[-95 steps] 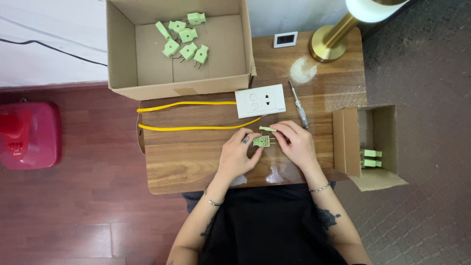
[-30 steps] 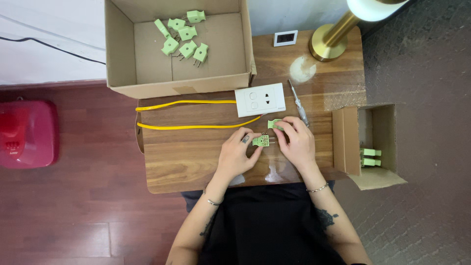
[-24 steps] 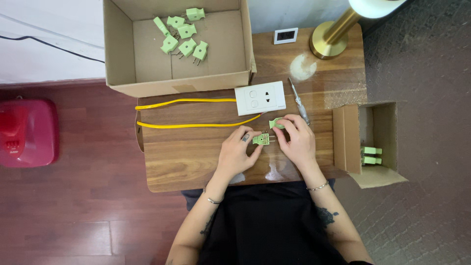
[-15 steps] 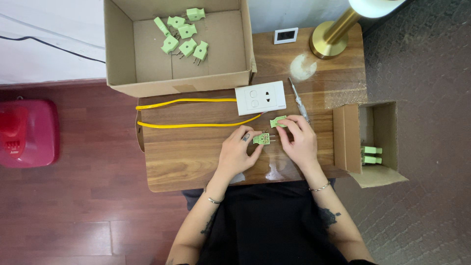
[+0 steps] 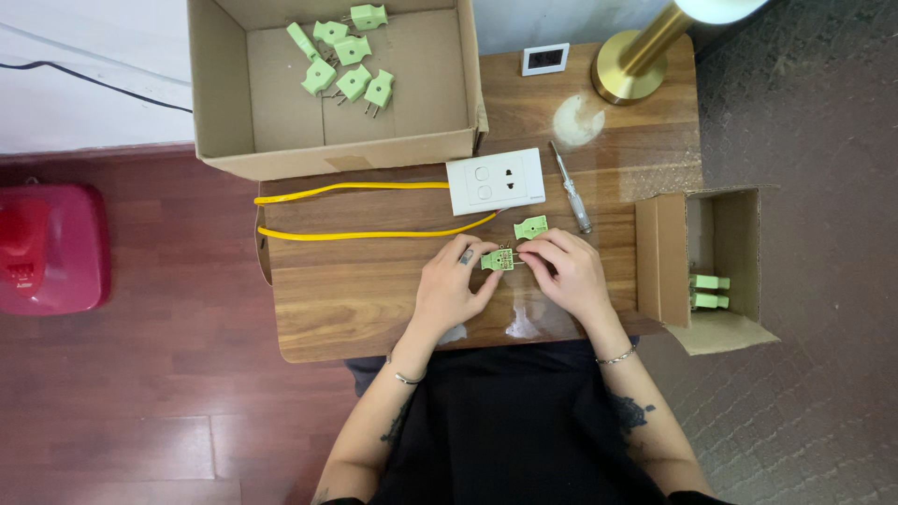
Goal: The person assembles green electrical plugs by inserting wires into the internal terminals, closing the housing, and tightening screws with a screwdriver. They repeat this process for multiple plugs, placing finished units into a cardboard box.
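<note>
My left hand (image 5: 451, 285) and my right hand (image 5: 566, 276) meet over the wooden table (image 5: 374, 290), both pinching a small light-green plug half (image 5: 498, 259) between their fingertips. A second green plug piece (image 5: 530, 227) lies on the table just above my right hand. The end of a yellow cable (image 5: 374, 233) reaches toward the plug from the left. A white wall socket plate (image 5: 495, 180) lies beyond the hands, with a small screwdriver (image 5: 570, 187) to its right.
A large open cardboard box (image 5: 234, 103) at the back holds several green plugs (image 5: 348, 58). A smaller open box (image 5: 655, 262) at the right holds two more. A brass lamp base (image 5: 625, 65) and a small white clock (image 5: 544, 59) stand at the back. A red object (image 5: 47, 248) sits on the floor at left.
The loose green plug piece that was by my right fingertips now lies on the table, and both hands have closed in on the other piece.
</note>
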